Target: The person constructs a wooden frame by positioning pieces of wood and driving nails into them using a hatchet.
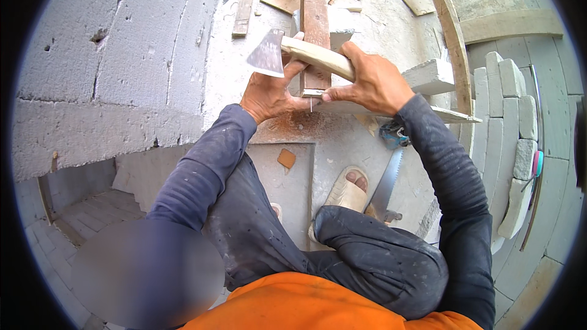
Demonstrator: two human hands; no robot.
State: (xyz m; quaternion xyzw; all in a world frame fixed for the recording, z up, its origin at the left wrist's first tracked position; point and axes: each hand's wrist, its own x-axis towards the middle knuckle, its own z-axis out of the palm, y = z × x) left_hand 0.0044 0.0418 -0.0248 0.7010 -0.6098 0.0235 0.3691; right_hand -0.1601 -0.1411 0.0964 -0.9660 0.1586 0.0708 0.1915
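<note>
A hatchet (267, 55) with a grey metal head and pale wooden handle lies crosswise above the near end of a reddish-brown wooden plank (315, 6). My right hand (376, 79) is closed about the end of the handle, its thumb reaching to the plank's near corner. Below the hatchet head, my left hand (269, 95) grips the plank's left side near its end, thumb stretched across the end face. A thin nail-like piece (311, 105) shows by that thumb; how it is fixed cannot be made out.
A handsaw (386, 183) lies by my sandalled foot (348, 192). Stacked pale blocks (510, 116) stand at the right, and a block wall (116, 55) rises at the left. Wooden boards (446, 18) and scraps lie beyond the plank. A blue plastic bag (393, 134) sits under my right forearm.
</note>
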